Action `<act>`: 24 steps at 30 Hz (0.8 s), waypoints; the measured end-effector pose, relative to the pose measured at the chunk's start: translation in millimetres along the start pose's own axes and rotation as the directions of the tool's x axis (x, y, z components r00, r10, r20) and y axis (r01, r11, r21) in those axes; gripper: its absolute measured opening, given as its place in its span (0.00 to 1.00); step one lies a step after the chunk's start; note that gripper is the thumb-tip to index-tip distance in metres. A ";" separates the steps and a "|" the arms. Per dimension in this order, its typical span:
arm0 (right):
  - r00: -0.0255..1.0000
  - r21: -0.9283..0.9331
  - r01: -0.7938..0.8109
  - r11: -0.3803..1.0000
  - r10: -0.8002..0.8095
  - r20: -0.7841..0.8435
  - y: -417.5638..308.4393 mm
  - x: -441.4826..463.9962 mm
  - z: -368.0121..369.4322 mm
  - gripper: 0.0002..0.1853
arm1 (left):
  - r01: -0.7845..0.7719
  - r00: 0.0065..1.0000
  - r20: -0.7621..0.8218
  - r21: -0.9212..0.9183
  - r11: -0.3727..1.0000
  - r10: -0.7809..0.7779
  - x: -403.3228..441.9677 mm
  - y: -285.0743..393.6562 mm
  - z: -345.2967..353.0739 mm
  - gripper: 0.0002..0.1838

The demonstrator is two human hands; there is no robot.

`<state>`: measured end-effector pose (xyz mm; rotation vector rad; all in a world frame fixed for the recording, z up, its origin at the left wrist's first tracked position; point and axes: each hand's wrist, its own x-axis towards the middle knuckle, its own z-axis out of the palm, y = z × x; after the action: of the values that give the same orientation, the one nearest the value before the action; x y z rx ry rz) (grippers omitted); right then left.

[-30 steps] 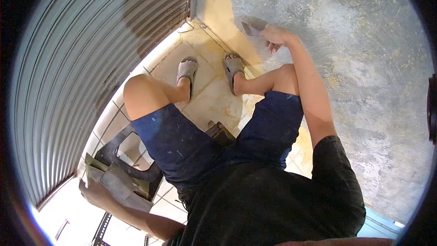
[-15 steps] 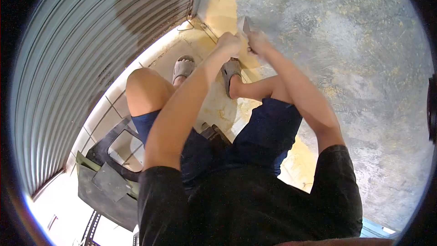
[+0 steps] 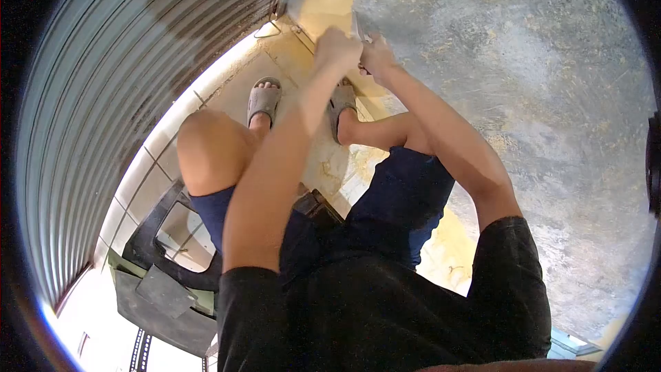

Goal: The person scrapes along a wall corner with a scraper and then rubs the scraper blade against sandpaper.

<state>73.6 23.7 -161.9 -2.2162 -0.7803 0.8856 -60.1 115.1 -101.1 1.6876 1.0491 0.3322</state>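
Observation:
My right hand [image 3: 377,56] is closed around the handle of a putty knife [image 3: 355,25], whose thin blade points up in front of the wall. Close beside it, my left hand [image 3: 336,49] is curled up near the blade. Motion smears it somewhat, and anything inside its fingers is hidden. Both hands are held out over my feet, next to the boundary between a patchy grey coating [image 3: 509,96] and the yellow wall surface [image 3: 329,0].
A corrugated metal shutter [image 3: 138,83] rises on the left. Below it, a black seat-like frame [image 3: 165,234] and a dark board [image 3: 165,293] lie near my left knee. My sandals [image 3: 264,102] rest on the tiled floor. A wire hook [image 3: 270,30] is by the shutter's corner.
Both hands have shifted slightly up and left, and drawn closer together. The putty knife's blade has turned and now shows more edge-on. My view has shifted a little.

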 end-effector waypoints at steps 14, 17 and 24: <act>0.900 -0.195 -0.114 0.974 0.018 -0.436 -30.4 -37.0 23.5 0.18 | -0.332 0.938 0.164 0.669 0.665 0.304 -24.1 26.3 -190.4 0.16; 0.866 -0.238 -0.074 0.969 -0.055 -0.496 -42.6 -39.0 37.9 0.19 | -0.305 0.951 0.197 0.705 0.640 0.236 -26.6 -4.6 -201.4 0.13; 0.840 -0.349 0.001 0.937 -0.191 -0.508 -35.3 -31.9 50.4 0.21 | -0.308 0.941 0.315 0.659 0.686 0.121 -17.1 -20.5 -221.7 0.22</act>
<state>6.7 39.8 -153.8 -2.5142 -0.7959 0.0462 -227.7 243.2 -27.8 2.4842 0.8235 -0.1745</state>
